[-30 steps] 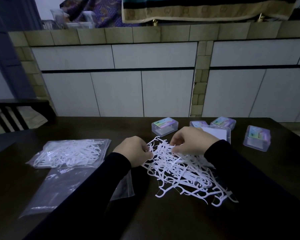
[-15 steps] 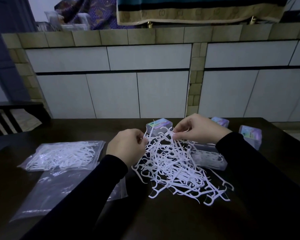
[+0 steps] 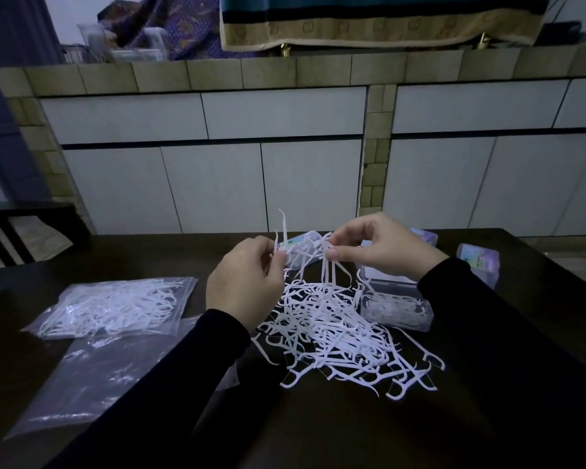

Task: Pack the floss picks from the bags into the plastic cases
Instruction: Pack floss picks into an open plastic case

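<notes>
A tangled pile of white floss picks [image 3: 332, 333] lies on the dark table [image 3: 318, 428]. My left hand [image 3: 244, 286] is raised above the pile's left edge and pinches a few picks that stick upward. My right hand [image 3: 376, 248] pinches a small bunch of picks hanging down toward the pile. An open clear plastic case [image 3: 396, 306] with picks inside sits under my right wrist. A full zip bag of picks [image 3: 115, 306] lies at the left, and an empty clear bag [image 3: 92, 380] lies in front of it.
Closed clear cases with colourful labels stand behind the hands [image 3: 301, 247] and at the right [image 3: 479, 262], one more [image 3: 423, 235] behind my right hand. White cabinets rise past the table's far edge. A dark chair [image 3: 17, 231] stands at the left.
Both hands have risen from the pile, each lifting a few picks clear of it. The open case now shows under my right wrist.
</notes>
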The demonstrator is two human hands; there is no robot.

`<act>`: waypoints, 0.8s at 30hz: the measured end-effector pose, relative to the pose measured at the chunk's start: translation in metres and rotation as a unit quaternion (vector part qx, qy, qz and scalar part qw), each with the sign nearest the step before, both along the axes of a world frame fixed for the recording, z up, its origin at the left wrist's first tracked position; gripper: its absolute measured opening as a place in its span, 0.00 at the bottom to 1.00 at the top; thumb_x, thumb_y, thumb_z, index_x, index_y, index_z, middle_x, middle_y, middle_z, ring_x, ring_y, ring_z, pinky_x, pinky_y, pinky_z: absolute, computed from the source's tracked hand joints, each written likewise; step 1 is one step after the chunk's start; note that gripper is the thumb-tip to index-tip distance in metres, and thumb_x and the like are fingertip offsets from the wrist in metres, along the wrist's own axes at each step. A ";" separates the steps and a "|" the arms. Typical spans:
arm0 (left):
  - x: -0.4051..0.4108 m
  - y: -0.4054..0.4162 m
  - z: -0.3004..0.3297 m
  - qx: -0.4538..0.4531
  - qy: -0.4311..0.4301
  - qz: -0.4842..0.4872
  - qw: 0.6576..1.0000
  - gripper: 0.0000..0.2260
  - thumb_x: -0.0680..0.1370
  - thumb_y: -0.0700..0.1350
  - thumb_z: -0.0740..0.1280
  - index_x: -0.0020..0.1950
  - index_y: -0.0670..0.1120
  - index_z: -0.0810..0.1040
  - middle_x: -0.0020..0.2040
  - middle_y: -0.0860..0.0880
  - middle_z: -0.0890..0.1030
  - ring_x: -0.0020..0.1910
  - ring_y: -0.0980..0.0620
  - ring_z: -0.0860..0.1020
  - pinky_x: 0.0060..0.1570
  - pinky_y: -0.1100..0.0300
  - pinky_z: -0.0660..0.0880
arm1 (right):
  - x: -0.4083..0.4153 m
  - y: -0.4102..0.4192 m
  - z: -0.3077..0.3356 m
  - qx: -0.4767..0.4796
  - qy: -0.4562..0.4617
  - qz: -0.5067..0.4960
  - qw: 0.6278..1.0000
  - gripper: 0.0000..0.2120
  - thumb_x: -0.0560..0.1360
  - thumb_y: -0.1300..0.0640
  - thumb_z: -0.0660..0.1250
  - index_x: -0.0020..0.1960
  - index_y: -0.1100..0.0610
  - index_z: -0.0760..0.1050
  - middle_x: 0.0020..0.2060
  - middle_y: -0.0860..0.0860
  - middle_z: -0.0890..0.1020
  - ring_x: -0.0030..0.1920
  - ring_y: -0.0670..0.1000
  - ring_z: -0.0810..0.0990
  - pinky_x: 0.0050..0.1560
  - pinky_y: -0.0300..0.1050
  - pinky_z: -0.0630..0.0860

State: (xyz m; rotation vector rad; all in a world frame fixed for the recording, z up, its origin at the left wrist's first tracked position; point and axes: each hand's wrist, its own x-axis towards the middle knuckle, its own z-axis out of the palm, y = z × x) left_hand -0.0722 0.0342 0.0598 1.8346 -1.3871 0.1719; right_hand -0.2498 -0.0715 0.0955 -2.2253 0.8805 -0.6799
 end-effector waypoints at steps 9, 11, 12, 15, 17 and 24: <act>-0.002 -0.003 -0.007 0.012 -0.027 0.011 0.999 0.07 0.81 0.53 0.59 0.45 0.53 0.70 0.39 0.55 0.72 0.37 0.56 0.70 0.31 0.66 0.61 | -0.007 -0.004 0.003 -0.039 0.090 -0.033 0.995 0.09 0.71 0.49 0.74 0.51 0.45 0.83 0.44 0.39 0.84 0.43 0.37 0.80 0.39 0.30 0.70; -0.004 -0.003 -0.007 0.012 -0.031 0.009 0.999 0.07 0.81 0.53 0.59 0.45 0.52 0.69 0.39 0.55 0.71 0.38 0.55 0.70 0.31 0.68 0.60 | -0.009 -0.005 0.003 -0.045 0.106 -0.038 0.993 0.10 0.70 0.49 0.75 0.51 0.45 0.83 0.43 0.40 0.85 0.43 0.38 0.80 0.39 0.31 0.70; -0.005 -0.003 -0.007 0.011 -0.032 0.007 0.999 0.07 0.81 0.53 0.59 0.45 0.53 0.69 0.38 0.55 0.70 0.38 0.55 0.69 0.31 0.68 0.59 | -0.011 -0.005 0.003 -0.046 0.109 -0.039 0.992 0.10 0.70 0.49 0.75 0.51 0.45 0.84 0.43 0.40 0.85 0.43 0.38 0.81 0.39 0.31 0.71; -0.008 -0.003 -0.008 -0.004 -0.033 0.006 0.999 0.07 0.81 0.52 0.59 0.44 0.52 0.68 0.37 0.55 0.69 0.37 0.55 0.69 0.31 0.68 0.59 | -0.016 -0.004 0.008 -0.040 0.103 -0.038 0.993 0.07 0.70 0.49 0.75 0.47 0.46 0.84 0.41 0.42 0.85 0.43 0.40 0.82 0.43 0.35 0.76; -0.009 -0.004 -0.008 -0.019 -0.028 0.003 0.999 0.07 0.81 0.51 0.59 0.44 0.51 0.68 0.37 0.55 0.69 0.37 0.54 0.69 0.31 0.67 0.60 | -0.022 -0.002 0.012 -0.038 0.092 -0.041 0.994 0.05 0.70 0.50 0.75 0.46 0.45 0.84 0.40 0.42 0.85 0.43 0.41 0.81 0.45 0.37 0.77; -0.025 -0.023 -0.003 -0.071 -0.002 -0.010 0.997 0.09 0.81 0.49 0.60 0.41 0.49 0.68 0.35 0.54 0.69 0.36 0.52 0.68 0.30 0.65 0.59 | -0.053 -0.010 0.020 -0.060 0.080 -0.093 0.991 0.04 0.71 0.51 0.74 0.45 0.46 0.83 0.39 0.41 0.82 0.43 0.40 0.79 0.38 0.33 0.70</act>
